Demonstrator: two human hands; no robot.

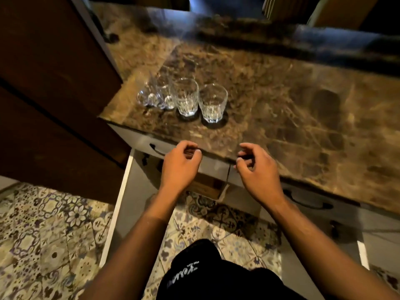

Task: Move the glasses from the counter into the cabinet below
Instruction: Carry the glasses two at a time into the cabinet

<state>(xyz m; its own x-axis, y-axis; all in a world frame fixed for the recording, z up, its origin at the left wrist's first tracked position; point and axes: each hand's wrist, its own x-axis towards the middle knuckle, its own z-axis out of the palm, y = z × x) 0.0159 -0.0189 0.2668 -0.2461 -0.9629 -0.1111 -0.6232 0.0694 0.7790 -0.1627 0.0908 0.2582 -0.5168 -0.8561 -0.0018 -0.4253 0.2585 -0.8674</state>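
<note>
A: Well, where do things stand?

B: The glasses [186,98] are all on the bench [281,100], grouped near its front left corner. Two cut-glass tumblers stand clear and upright at the front, side by side and just apart; behind them to the left are more glasses, too blurred to count. Both hands hover at the bench's front edge, holding nothing. The left hand [180,164] has its fingers loosely curled, and so does the right hand [256,167]; neither touches a glass.

A: And the cabinet?

B: Its doors [118,204] look swung open below the bench, pale panels either side of the person's legs. The inside is mostly hidden from here.

A: So the step in hand is a reach. How to do it well?

B: I'd take the two front tumblers first, one per hand, since they stand free of the rest. Wrap the fingers round the wall, not the rim. The faceted sides should give some purchase, though glass is slick, so a firm hold. Lift straight up before drawing back, so nothing knocks the blurred cluster behind.

A: Risks?

B: The bench is polished brown marble, hard and unforgiving, as is the patterned tile floor [54,245]. Lowering past the stone edge needs care.
</note>
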